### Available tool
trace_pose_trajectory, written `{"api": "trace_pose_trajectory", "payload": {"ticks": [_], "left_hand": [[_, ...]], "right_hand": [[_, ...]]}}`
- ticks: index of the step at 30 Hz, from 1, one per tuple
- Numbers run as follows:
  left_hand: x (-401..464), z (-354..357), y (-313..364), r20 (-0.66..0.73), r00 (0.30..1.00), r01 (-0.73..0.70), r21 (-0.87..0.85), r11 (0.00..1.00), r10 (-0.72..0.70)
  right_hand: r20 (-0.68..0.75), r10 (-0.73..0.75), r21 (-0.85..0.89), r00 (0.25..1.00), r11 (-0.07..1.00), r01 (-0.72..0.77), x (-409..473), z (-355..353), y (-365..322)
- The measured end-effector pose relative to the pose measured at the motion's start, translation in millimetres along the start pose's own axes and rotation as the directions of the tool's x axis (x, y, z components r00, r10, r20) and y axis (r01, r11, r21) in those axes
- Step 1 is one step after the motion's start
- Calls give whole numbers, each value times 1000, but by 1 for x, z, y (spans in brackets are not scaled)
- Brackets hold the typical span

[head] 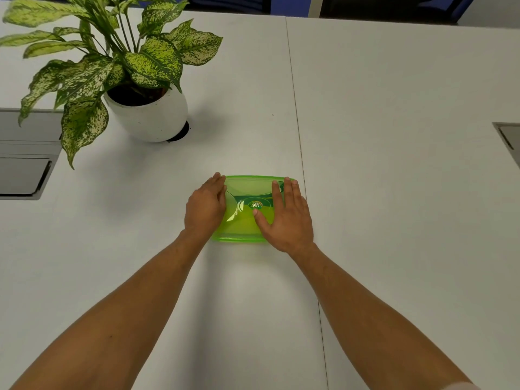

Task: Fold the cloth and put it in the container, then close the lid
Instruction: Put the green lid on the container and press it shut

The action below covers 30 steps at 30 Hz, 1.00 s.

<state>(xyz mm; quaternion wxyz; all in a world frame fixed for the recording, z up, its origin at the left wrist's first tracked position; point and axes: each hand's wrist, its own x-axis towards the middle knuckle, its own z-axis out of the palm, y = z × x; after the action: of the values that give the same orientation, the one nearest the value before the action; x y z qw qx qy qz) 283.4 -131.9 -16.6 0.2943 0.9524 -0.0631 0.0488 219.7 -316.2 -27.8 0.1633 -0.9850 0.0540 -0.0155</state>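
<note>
A translucent green container (247,229) sits mid-table with its green lid (247,190) lying flat on top. A darker shape shows through the lid, likely the cloth inside; I cannot tell for sure. My left hand (205,208) rests flat against the container's left edge, fingers together and pointing away. My right hand (287,218) lies palm-down on the lid's right side, fingers spread, thumb near the logo in the middle. Neither hand grips anything.
A potted plant (146,114) with speckled leaves in a white pot stands at the back left. Grey cable hatches are set into the white table (394,164) at the left edge (25,175) and right edge (509,139). A seam runs down the table beside the container.
</note>
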Motion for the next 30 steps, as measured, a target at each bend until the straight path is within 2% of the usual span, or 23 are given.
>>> {"api": "trace_pose_trajectory", "payload": {"ticks": [3,6,11,18,22,30], "left_hand": [[17,1,8,-16,991,128,-133,983,-131],[23,5,12,60,950,311,-318,896,-308],[28,1,2,274,817,555,-611,564,-508],[36,-2,-6,422,705,654,-698,291,-570],[39,-4,-10,462,702,659,-710,249,-542],[43,0,-8,403,671,656,-713,246,-622]], "right_hand": [[-2,-1,-14,1000,1000,1,0,0,0],[-4,1,-18,1000,1000,-1,0,1,0],[-11,1,-22,1000,1000,-1,1,3,0],[-5,2,-19,1000,1000,-2,1,4,1],[5,4,-19,1000,1000,-4,1,4,1],[-16,-8,0,1000,1000,8,2,3,0]]}}
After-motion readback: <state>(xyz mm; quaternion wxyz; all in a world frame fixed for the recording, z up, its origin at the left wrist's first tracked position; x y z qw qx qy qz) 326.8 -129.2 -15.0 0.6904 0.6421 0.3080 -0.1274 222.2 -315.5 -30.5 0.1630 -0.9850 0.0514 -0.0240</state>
